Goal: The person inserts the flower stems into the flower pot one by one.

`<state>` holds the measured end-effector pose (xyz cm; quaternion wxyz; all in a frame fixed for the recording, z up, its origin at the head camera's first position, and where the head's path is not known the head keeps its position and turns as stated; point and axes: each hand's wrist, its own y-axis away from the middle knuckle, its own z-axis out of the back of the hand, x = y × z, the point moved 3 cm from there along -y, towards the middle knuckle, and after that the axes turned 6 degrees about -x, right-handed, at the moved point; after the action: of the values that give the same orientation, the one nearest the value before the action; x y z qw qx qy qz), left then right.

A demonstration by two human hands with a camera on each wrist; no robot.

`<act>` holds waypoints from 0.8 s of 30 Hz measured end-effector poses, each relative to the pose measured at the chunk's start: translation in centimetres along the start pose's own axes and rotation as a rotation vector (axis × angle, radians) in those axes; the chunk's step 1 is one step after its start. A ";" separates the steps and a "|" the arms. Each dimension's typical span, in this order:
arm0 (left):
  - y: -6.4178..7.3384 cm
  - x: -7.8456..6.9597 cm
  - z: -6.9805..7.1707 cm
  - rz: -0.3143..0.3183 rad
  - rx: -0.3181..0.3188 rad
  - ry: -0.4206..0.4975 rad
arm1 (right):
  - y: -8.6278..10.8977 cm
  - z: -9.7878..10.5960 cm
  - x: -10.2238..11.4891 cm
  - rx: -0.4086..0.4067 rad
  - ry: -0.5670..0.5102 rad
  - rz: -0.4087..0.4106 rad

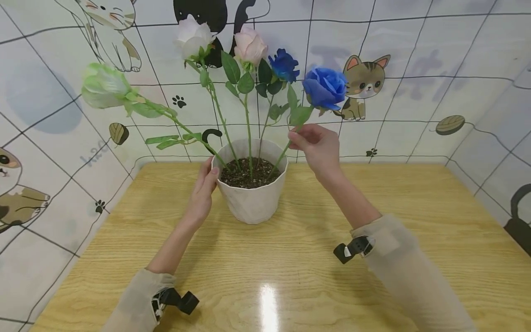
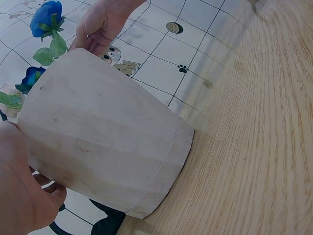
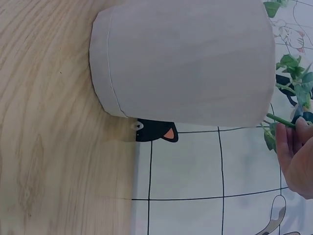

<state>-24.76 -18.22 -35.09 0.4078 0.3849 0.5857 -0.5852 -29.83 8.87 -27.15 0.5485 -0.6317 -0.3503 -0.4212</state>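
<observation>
A white flowerpot (image 1: 253,203) filled with dark soil (image 1: 249,180) stands upright on the table. Around its left side my left hand (image 1: 202,193) holds it, the thumb near the rim. On the other side, my right hand (image 1: 318,150) pinches the green stem of a bright blue artificial rose (image 1: 325,88), just below a leaf. That stem leans right, its lower end in the soil. Also standing in the pot are a darker blue rose (image 1: 284,65), a pale pink rose (image 1: 250,45), a white rose (image 1: 193,38) and a greenish-white rose (image 1: 104,86) leaning far left.
The pot is toward the back of the wooden table (image 1: 249,267), close to a wall covering (image 1: 415,97) printed with grid lines and cartoon cats. Similar covering rises along the left and right sides. A bright light reflection lies on the near tabletop.
</observation>
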 end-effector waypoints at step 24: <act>0.2 0.0 -0.1 0.014 -0.015 -0.022 | 0.9 -0.1 -1.1 0.015 0.089 0.089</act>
<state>-24.61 -18.13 -35.14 0.4212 0.3796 0.5828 -0.5820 -29.46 8.67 -28.51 0.5865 -0.6230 -0.3003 -0.4216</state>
